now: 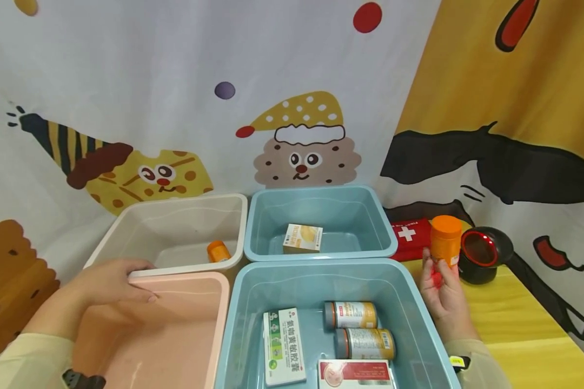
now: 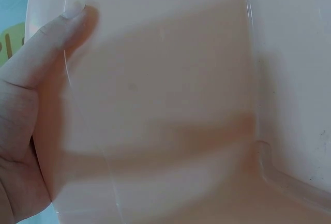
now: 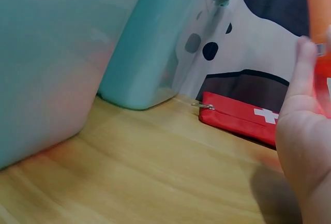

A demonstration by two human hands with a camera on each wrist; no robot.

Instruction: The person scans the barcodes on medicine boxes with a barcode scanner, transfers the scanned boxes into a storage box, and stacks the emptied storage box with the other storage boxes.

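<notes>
My right hand (image 1: pixel 445 294) holds an orange pill bottle (image 1: pixel 445 237) upright with its cap on top. The bottle stands beside a black barcode scanner (image 1: pixel 482 254), whose red light falls on my fingers. In the right wrist view the orange bottle (image 3: pixel 319 22) shows at the right edge, partly cut off. At the left, my left hand (image 1: pixel 112 281) grips the back rim of the pink bin (image 1: pixel 221 302), next to the grey bin (image 1: pixel 175 208). The left wrist view shows the thumb (image 2: pixel 62 30) against the inside wall of the pink bin; the other fingers are hidden there.
A blue bin (image 1: pixel 240 302) in front holds a green-white medicine box (image 1: pixel 284 346), two bottles (image 1: pixel 365 344) and a red-white box (image 1: pixel 355 373). The back blue bin (image 1: pixel 384 229) has a small box (image 1: pixel 303 237). Another orange bottle (image 1: pixel 218 251) lies in the grey bin. A red first-aid pouch (image 1: pixel 409 237) sits behind.
</notes>
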